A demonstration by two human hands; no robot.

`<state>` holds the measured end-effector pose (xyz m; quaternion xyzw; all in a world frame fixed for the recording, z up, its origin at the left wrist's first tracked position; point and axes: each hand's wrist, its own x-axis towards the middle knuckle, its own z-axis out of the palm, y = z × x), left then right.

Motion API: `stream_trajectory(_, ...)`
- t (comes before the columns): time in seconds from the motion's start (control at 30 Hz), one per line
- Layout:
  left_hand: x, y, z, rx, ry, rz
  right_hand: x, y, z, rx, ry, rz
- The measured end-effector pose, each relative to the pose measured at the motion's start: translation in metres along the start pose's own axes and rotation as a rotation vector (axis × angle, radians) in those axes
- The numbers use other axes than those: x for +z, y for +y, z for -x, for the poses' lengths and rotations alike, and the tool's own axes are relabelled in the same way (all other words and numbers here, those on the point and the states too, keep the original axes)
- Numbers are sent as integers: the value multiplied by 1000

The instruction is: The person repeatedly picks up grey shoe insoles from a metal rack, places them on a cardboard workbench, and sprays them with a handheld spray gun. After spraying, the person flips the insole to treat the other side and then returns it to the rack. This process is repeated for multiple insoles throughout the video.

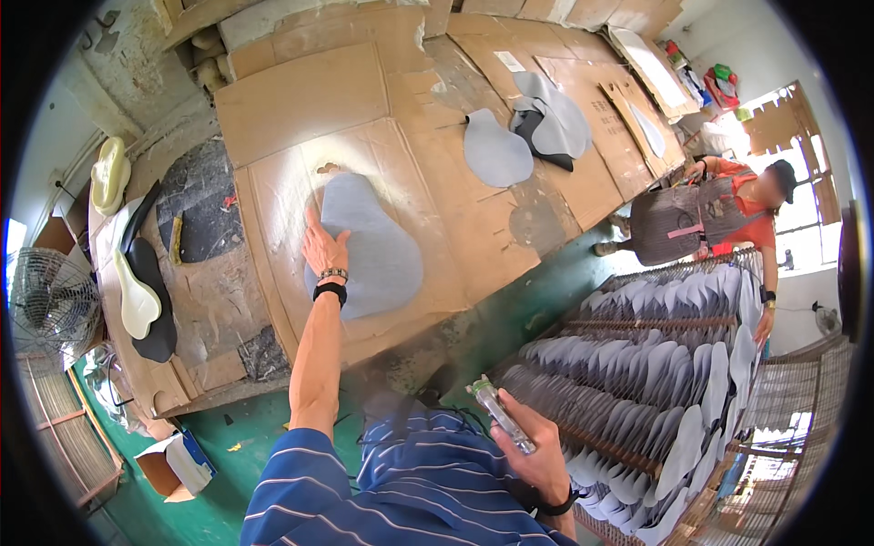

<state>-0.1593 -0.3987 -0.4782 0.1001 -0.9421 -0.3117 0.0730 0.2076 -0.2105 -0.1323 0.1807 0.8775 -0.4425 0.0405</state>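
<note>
A grey, pear-shaped saddle cover piece [373, 250] lies flat on the cardboard-covered table in front of me, its narrow end pointing away. My left hand [323, 247] rests at its left edge, fingers stretched out and holding nothing. Pale overspray marks the cardboard around its narrow end. Low on the right, off the table, my right hand [537, 450] is wrapped round a silver spray gun [501, 416] with a greenish head. The gun's lower part is hidden by the fingers and by my body.
More grey pieces [498, 150] and a black one lie farther right on the table [300, 105]. At left are cream saddle forms [137, 296], a black piece [153, 328] and a fan [55, 296]. A rack [637, 323] full of grey pieces stands right, beside a co-worker [706, 214].
</note>
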Motion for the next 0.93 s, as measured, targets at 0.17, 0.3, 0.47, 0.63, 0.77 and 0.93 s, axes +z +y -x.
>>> stream_trajectory(0.17, -3, -2, 2, 214, 197, 0, -1, -6, -5, -43, -6, -16)
stream_trajectory(0.3, -9, -2, 1, 300, 277, 136, -3, -8, -9, -72, -25, -15)
stream_trajectory(0.47, -41, -4, 24, 158, 236, 402, -7, -11, -5, -103, -33, -11)
stream_trajectory(0.63, -86, -26, 102, 41, 104, 500, -21, -27, 0, -178, -31, 10)
stream_trajectory(0.77, -91, -50, 144, 160, -18, 368, -29, -37, 2, -214, 12, -3)
stream_trajectory(0.93, -100, -36, 155, 61, -231, 496, -36, -37, 1, -260, 42, -33)
